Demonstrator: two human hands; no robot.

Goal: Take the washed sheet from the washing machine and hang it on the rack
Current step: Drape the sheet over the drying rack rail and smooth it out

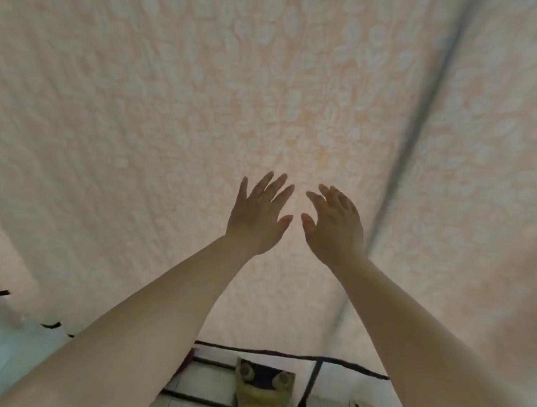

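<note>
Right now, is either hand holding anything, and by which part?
Nothing is held. The left hand and right hand are open, fingers spread, raised before the hanging peach leaf-patterned sheet.

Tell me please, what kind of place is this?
Probably a home laundry-drying spot with a tiled floor. A large patterned sheet hangs across the view, both open hands, left hand and right hand, reach toward it, and dark rack bars show below.

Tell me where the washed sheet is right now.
In the head view the sheet hangs spread across nearly the whole frame, directly behind the open left hand and right hand.
</note>
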